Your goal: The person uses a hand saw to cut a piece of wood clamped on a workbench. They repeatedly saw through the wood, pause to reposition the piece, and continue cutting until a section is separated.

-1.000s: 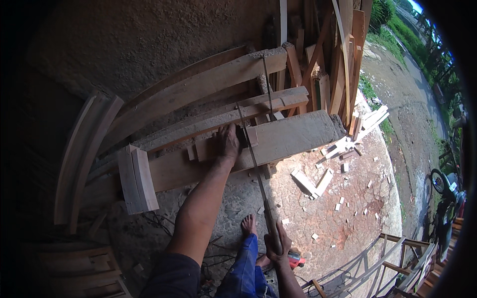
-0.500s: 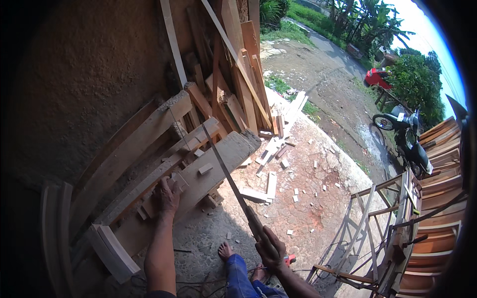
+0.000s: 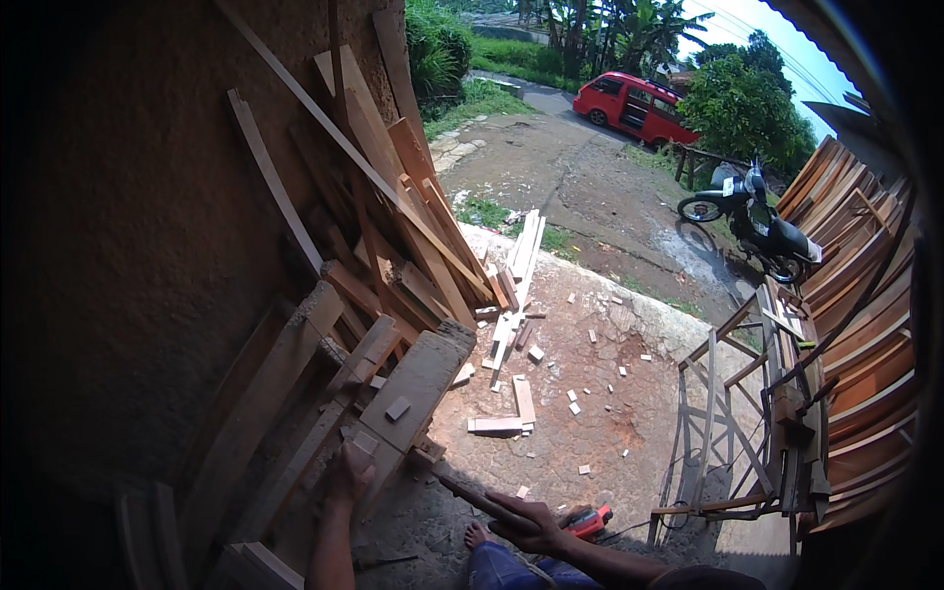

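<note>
My left hand (image 3: 346, 474) is at the thick wooden plank (image 3: 418, 359) on the left, its fingers bent round a small wooden block (image 3: 365, 440). My right hand (image 3: 531, 531) is closed on the wooden handle of a handsaw (image 3: 470, 494). The saw is seen nearly edge-on. It points left toward the plank's side, and its thin blade appears to run across the plank near my left hand. Another small pale block (image 3: 397, 408) lies loose on top of the plank, a little beyond my left fingers.
Long boards (image 3: 393, 187) lean against the wall at the left. Offcuts and pale strips (image 3: 526, 261) litter the floor. A red power tool (image 3: 590, 521) lies past my right hand. At the right stand a wooden frame (image 3: 710, 423), stacked boards (image 3: 855, 334) and a motorbike (image 3: 752, 221); a red van (image 3: 639, 106) is beyond.
My view has tilted up and the red van shows more fully. The saw has swung from pointing up and away over the plank to pointing left, lower, at the plank's side.
</note>
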Available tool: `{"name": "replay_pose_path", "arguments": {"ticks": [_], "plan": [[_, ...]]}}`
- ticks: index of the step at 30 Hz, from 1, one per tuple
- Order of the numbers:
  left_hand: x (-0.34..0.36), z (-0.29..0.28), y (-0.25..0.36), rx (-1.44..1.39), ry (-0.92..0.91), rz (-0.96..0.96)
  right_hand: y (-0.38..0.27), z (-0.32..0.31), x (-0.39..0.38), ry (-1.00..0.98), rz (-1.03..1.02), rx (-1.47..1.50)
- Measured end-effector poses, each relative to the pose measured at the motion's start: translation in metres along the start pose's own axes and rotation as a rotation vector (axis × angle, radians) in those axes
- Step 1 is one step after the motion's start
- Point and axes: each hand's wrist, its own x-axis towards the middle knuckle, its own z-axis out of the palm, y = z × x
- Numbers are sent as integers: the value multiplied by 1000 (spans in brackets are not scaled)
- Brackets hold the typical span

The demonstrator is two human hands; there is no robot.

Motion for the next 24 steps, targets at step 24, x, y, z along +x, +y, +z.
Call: {"name": "replay_pose_path", "arguments": {"ticks": [24], "plan": [[24,22,10,325,-3,-212,-57,13,16,-224,175,-191]]}}
